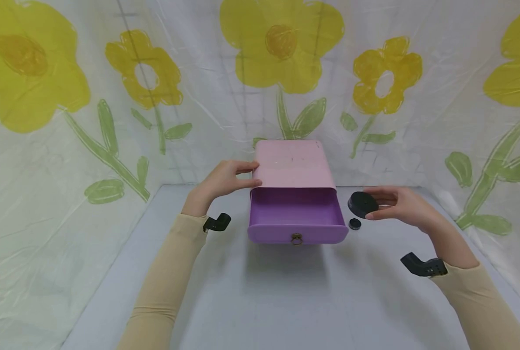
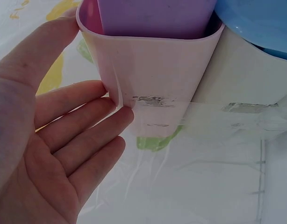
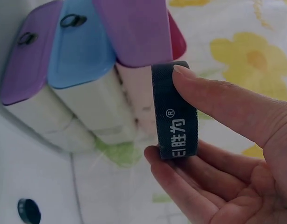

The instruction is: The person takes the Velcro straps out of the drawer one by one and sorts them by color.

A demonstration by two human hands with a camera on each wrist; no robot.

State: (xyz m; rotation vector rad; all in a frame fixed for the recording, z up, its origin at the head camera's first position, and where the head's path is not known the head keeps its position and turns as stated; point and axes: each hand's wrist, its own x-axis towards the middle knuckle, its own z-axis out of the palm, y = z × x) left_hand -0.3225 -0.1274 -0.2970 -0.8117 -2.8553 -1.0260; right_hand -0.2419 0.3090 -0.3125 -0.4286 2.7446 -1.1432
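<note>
My right hand point(image 1: 393, 206) holds a roll of black strap point(image 3: 175, 109) with white lettering, thumb on one side and fingers on the other. The roll is just right of the pulled-out purple drawer point(image 1: 297, 234). My left hand point(image 1: 225, 182) touches the left side of the pink drawer casing point(image 1: 292, 163). In the left wrist view its fingers point(image 2: 94, 135) are nearly straight against the casing, and the thumb is at the rim. The part of the drawer seen from above has nothing in it.
A small black round object point(image 1: 355, 224) is on the white table point(image 1: 286, 311), below the roll in the head view. Under the top casing, the right wrist view shows a blue drawer point(image 3: 80, 51) and another purple drawer point(image 3: 31, 56), both with ring pulls. A flowered sheet point(image 1: 216, 116) hangs behind.
</note>
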